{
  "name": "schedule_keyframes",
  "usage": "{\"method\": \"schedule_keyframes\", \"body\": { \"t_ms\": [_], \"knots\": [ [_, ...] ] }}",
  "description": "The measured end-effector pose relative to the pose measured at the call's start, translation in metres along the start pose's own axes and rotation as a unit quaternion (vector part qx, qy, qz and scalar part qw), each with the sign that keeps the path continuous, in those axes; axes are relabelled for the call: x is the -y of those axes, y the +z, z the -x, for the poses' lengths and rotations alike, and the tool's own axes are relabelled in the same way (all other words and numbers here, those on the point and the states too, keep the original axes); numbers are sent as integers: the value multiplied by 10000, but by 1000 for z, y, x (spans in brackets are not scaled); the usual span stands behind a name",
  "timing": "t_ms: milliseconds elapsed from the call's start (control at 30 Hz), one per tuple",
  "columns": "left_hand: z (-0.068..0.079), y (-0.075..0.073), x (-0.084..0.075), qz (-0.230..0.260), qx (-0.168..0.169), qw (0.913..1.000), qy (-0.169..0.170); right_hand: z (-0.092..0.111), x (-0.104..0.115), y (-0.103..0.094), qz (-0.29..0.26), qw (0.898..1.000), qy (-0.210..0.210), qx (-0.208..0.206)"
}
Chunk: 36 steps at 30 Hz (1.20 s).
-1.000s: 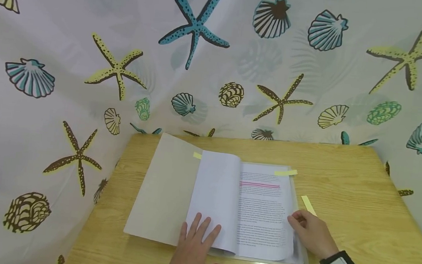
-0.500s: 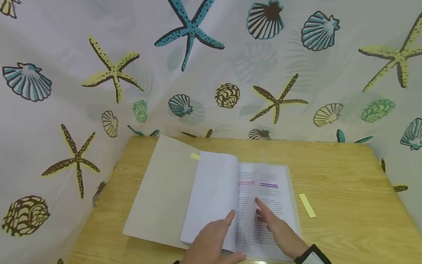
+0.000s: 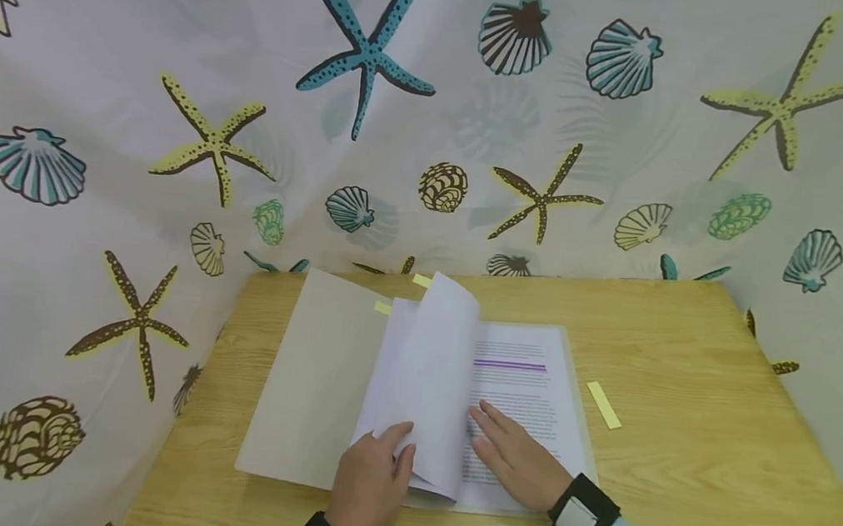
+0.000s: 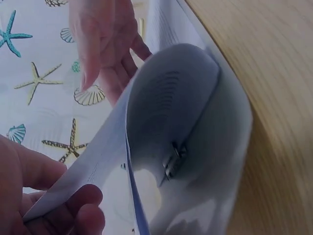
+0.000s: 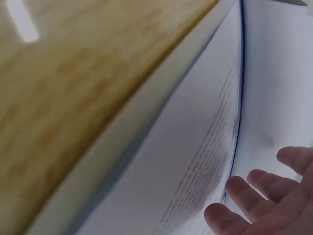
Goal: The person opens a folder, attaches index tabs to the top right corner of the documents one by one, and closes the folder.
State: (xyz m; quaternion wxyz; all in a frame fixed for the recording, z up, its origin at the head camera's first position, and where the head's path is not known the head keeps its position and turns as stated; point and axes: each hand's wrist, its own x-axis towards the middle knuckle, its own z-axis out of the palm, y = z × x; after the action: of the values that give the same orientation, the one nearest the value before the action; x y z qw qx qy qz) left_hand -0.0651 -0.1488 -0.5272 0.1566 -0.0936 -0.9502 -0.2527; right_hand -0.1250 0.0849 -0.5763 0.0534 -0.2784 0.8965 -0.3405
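A folder with a pale cover (image 3: 296,402) lies spread on the table, holding bound printed sheets. One curved page (image 3: 441,382) stands partly raised over the left side. My left hand (image 3: 371,480) pinches its lower left edge between thumb and fingers, as the left wrist view shows. My right hand (image 3: 520,464), fingers extended, rests by the fold over a printed sheet (image 3: 515,438) with a purple highlighted line (image 3: 510,364). In the right wrist view, the right fingers (image 5: 249,198) spread beside the page. A metal fastener (image 4: 173,159) shows inside the curl.
A loose yellow strip (image 3: 604,405) lies on the wooden table (image 3: 692,437) right of the folder. Yellow tabs (image 3: 382,308) stick out at the sheets' upper left. A curtain (image 3: 403,128) printed with shells and starfish hangs behind and at the sides.
The pink-lined page has been turned from right to left, uncovering the purple-lined sheet. My right hand moved leftward with it; my left hand lifted off the stack and took the page's edge.
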Motion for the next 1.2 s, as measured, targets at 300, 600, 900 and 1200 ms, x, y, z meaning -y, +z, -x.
{"method": "schedule_keyframes", "body": {
  "t_ms": [300, 600, 900, 1200],
  "knots": [
    [12, -2, 12, -413, 690, 9958, -435, -8, 2, 7, 435, 9971, -510, 353],
    [15, -16, -4, -453, 1884, 9798, -487, -11, 3, 14, 721, 9945, -728, 219],
    [10, 0, 7, -968, 851, 9849, 1157, -14, 5, 20, 1017, 9916, -788, 155],
    [9, 15, 18, -1252, 1595, 9720, 1189, -19, 4, 27, 1238, 9900, -604, 294]
  ]
}}
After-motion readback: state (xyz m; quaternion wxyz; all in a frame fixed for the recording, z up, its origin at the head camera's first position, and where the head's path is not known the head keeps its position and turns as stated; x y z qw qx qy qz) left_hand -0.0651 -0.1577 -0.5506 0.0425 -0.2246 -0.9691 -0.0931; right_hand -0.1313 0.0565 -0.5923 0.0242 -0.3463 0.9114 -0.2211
